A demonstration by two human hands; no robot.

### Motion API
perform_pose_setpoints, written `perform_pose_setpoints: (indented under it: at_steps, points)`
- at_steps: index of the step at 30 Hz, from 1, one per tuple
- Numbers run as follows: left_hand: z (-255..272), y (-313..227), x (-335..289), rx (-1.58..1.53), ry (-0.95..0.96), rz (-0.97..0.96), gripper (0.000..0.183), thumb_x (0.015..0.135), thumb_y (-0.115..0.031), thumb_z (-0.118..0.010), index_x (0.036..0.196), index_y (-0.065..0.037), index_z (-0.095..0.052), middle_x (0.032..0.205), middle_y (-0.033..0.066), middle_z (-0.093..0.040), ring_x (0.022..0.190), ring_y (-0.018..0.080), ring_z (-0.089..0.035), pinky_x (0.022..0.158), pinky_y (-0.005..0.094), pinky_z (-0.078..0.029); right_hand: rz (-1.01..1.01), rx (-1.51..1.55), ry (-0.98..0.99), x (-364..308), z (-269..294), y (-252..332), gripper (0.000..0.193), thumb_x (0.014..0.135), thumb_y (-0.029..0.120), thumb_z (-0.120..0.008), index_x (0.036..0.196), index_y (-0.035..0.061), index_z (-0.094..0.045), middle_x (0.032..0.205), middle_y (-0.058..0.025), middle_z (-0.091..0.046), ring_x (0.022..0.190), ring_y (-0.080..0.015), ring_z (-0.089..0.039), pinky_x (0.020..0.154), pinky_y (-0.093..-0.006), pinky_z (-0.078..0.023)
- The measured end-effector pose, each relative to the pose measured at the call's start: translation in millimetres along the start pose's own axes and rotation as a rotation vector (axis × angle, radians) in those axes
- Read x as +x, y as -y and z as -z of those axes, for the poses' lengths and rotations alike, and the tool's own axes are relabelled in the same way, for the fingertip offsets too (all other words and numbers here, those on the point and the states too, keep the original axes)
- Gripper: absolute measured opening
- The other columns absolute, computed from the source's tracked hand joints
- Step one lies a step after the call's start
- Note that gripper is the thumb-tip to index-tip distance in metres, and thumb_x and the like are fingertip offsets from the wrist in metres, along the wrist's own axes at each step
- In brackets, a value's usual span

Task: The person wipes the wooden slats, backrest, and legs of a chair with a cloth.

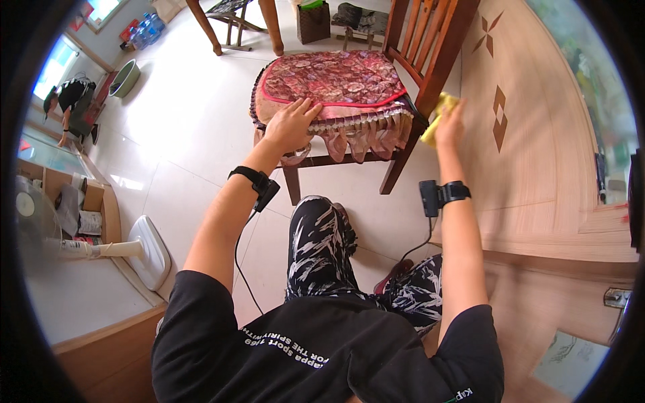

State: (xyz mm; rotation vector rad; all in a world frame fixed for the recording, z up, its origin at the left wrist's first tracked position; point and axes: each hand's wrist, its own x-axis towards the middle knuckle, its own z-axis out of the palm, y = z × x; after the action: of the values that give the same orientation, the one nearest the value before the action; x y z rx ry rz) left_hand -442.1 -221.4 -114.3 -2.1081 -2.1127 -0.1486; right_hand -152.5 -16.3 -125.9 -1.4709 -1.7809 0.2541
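Observation:
In front of me stands a dark wooden chair (pixel 430 47) with a slatted back on its right side. A red and pink floral seat cushion (pixel 336 77) with a ruffled, pleated skirt covers the seat. My left hand (pixel 293 125) rests on the cushion's near left edge, fingers stretched over the fabric. Beside the chair's back post, my right hand (pixel 450 124) grips a yellow cloth (pixel 440 115), close to the wooden panel on the right; whether the cloth touches the post, I cannot tell. Both wrists wear black bands with small cabled boxes.
A light wooden panel (pixel 517 168) with dark diamond inlays borders the right. At left, a white fan (pixel 138 252) stands on a cabinet. Farther back are a green basin (pixel 125 78), blue water bottles (pixel 144 32), a paper bag (pixel 314 23) and a bending person (pixel 72 97).

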Motion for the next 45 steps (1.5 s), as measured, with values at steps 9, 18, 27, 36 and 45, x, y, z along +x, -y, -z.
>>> perform_pose_setpoints:
  at_steps: [9,18,27,36,45]
  points:
    - [22,-5,-24,-0.114,-0.040,0.008,0.071,0.063,-0.014,-0.061,0.130,-0.010,-0.038,0.133,0.0138,-0.037,0.123,0.0272,-0.037,0.099,0.0358,-0.035,0.704,0.021,-0.500,63,54,105,0.036,0.080,0.010,-0.059,0.115,0.0065,-0.050,0.113,-0.0099,-0.051,0.105,-0.0297,-0.049,0.088,-0.0400,-0.040]
    - [10,5,-31,-0.057,-0.027,-0.028,0.068,0.066,-0.021,-0.063,0.128,-0.008,-0.039,0.129,0.0140,-0.042,0.120,0.0269,-0.040,0.097,0.0345,-0.036,0.629,-0.141,-0.195,-33,4,51,0.042,0.071,-0.003,-0.058,0.111,0.0082,-0.057,0.111,-0.0071,-0.052,0.102,-0.0302,-0.049,0.087,-0.0373,-0.043]
    - [-16,16,-23,-0.015,-0.093,0.034,0.066,0.069,-0.025,-0.064,0.129,-0.013,-0.040,0.131,0.0122,-0.041,0.118,0.0268,-0.043,0.092,0.0366,-0.041,0.205,0.128,0.022,-49,13,0,0.021,0.081,0.013,-0.053,0.099,0.0052,-0.059,0.088,-0.0147,-0.061,0.082,-0.0316,-0.058,0.073,-0.0378,-0.046]
    - [-7,16,-22,-0.034,-0.034,0.063,0.069,0.069,-0.023,-0.063,0.133,-0.016,-0.035,0.136,0.0097,-0.036,0.121,0.0256,-0.039,0.097,0.0353,-0.036,-0.370,0.334,-0.122,-101,-3,-48,0.031,0.081,0.028,-0.059,0.083,-0.0029,-0.059,0.075,-0.0172,-0.062,0.067,-0.0291,-0.060,0.061,-0.0377,-0.045]
    - [-7,14,-14,-0.034,-0.027,0.079,0.068,0.067,-0.022,-0.063,0.131,-0.016,-0.039,0.135,0.0100,-0.038,0.121,0.0251,-0.040,0.096,0.0350,-0.038,0.040,0.202,-0.274,-118,-34,6,0.021,0.081,0.014,-0.057,0.099,0.0026,-0.059,0.092,-0.0147,-0.060,0.087,-0.0317,-0.057,0.074,-0.0386,-0.045]
